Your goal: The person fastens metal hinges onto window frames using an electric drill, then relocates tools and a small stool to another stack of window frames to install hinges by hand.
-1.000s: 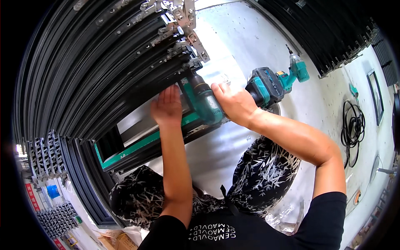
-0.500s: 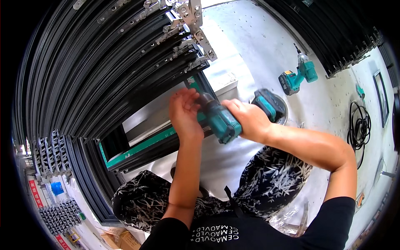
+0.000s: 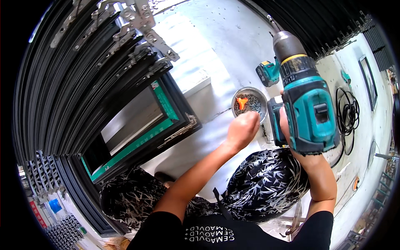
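My right hand (image 3: 285,125) grips the handle of a teal and black cordless drill (image 3: 310,108), raised on the right with its bit pointing up and away. The drill body hides much of that hand. My left hand (image 3: 243,130) is at the near rim of a round metal bowl (image 3: 251,89), its fingers closed and turned down. Whatever those fingertips hold is hidden. Inside the bowl lie many small screws (image 3: 253,103) and an orange piece (image 3: 241,102). A black frame with green tape (image 3: 170,112) lies to the left of my left hand.
Many black frames (image 3: 75,91) with metal hinges (image 3: 160,43) are stacked on the left. Beyond the bowl, a second teal power tool (image 3: 268,73) is on the floor, partly hidden. A coiled black cable (image 3: 348,110) lies at right, and more black profiles (image 3: 329,25) stand far right.
The drill has swung right and up in my right hand, away from my left hand. My left hand has moved right from the drill's chuck to the bowl. The view has shifted.
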`<move>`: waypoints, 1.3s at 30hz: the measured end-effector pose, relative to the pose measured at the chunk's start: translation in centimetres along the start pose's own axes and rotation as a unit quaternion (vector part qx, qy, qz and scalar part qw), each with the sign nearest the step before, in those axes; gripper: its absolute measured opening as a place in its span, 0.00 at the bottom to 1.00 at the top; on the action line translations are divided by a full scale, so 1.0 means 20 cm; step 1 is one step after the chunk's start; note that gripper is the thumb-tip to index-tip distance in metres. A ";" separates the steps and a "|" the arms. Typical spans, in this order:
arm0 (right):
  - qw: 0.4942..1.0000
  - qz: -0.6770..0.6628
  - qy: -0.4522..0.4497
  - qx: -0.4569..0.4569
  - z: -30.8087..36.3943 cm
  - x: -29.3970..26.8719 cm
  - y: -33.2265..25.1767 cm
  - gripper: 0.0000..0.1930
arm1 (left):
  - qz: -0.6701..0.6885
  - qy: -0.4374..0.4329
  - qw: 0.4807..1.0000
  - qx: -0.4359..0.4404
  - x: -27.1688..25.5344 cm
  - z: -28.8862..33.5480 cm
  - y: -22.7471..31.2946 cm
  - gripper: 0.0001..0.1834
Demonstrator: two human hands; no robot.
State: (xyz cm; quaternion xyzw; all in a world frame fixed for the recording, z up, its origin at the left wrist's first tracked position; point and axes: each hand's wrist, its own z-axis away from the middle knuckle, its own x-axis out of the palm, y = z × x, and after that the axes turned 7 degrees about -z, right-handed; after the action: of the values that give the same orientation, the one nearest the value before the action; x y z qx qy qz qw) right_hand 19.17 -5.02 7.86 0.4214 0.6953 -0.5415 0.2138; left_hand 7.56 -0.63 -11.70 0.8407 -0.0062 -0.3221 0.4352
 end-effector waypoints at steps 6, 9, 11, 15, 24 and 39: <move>0.992 0.020 -0.093 0.081 0.14 -0.04 0.07 0.15 | -0.233 -0.340 0.911 -0.017 0.49 0.10 -0.37 0.05; 0.966 -0.138 -0.043 0.213 0.22 -0.08 0.09 0.13 | -0.301 -0.386 0.871 -0.032 0.62 0.05 -0.39 0.08; 0.985 -0.084 -0.031 0.150 0.17 -0.04 -0.01 0.13 | -0.300 -0.349 0.886 -0.059 0.72 0.09 -0.43 0.08; 0.990 0.014 -0.138 0.032 0.13 -0.03 0.03 0.12 | -0.284 -0.320 0.903 -0.051 0.64 0.10 -0.47 0.07; 0.980 0.092 -0.160 -0.072 0.04 0.04 -0.01 0.12 | 0.150 -0.079 0.971 -0.170 0.16 -0.09 -0.15 0.04; 0.965 -0.126 -0.194 -0.119 -0.10 0.19 -0.26 0.19 | 0.388 0.092 0.858 -0.325 -1.18 -0.19 -0.11 0.10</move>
State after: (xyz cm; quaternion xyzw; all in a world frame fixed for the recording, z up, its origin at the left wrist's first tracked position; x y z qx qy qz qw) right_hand 13.04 -2.06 8.67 0.1883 0.7476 -0.5487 0.3235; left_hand -9.62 10.27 0.90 0.6071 -0.1869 -0.0324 0.7717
